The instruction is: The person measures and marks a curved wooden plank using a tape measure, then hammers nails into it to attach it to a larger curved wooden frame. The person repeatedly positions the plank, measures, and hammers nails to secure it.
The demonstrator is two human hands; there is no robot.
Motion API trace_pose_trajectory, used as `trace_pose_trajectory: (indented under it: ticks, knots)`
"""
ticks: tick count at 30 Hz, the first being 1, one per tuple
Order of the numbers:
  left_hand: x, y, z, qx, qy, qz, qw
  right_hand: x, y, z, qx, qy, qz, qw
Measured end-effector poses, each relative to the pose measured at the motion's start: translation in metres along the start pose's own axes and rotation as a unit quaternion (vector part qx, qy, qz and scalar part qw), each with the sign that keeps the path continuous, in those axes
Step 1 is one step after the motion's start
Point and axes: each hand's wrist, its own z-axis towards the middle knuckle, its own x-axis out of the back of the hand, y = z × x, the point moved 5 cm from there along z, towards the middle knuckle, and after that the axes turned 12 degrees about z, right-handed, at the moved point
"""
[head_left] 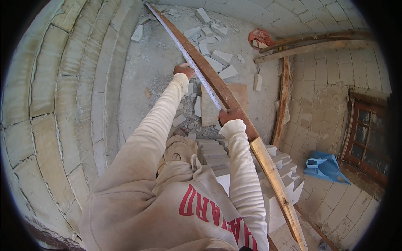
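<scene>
A long wooden beam [208, 72] slants from the far wall, past my right side, to the lower edge; its near length is paler. Along its left edge runs a white measuring tape [204, 82] with fine markings. My left hand [184, 70], arm stretched forward, is closed at the tape's edge about midway. Nearer to me, my right hand [231, 115] lies across the beam, its fingers curled where the tape ends. Any tape case under that hand is hidden. Both arms wear dusty, pale ribbed sleeves.
Broken white blocks [222, 57] and rubble litter the floor around a square board [240, 93]. Stacked pale blocks [211, 153] stand close by my legs. Timbers [314, 47] lean at right, near a red bag [260, 38]. A blue bag [324, 167] sits by a framed window [366, 134].
</scene>
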Motion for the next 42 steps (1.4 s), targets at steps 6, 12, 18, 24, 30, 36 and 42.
trace_pose_trajectory:
  ticks: [6,12,18,24,30,36,42]
  knots:
    - [0.001,0.000,0.000,-0.002,0.010,0.018,1.000,0.005,-0.008,-0.001,-0.022,-0.031,-0.032,0.999]
    - [0.000,-0.005,0.003,-0.016,0.003,0.026,1.000,0.009,-0.011,-0.006,-0.014,-0.016,-0.041,0.999]
    - [0.006,-0.012,-0.011,-0.004,-0.011,-0.021,1.000,0.000,-0.003,-0.007,-0.018,-0.024,-0.022,0.999]
    - [0.003,-0.023,-0.076,-0.031,-0.064,0.034,0.997,0.021,-0.009,-0.041,0.009,0.029,-0.089,0.996]
    - [-0.024,-0.013,-0.151,-0.075,-0.137,0.119,0.981,0.080,0.014,-0.110,0.060,0.113,-0.080,0.989]
    - [-0.035,-0.016,-0.169,-0.044,-0.140,0.124,0.981,0.145,0.042,-0.201,0.038,0.069,-0.084,0.993]
    - [-0.025,-0.024,-0.201,-0.062,-0.272,0.255,0.926,0.193,0.104,-0.278,-0.002,0.137,-0.113,0.984]
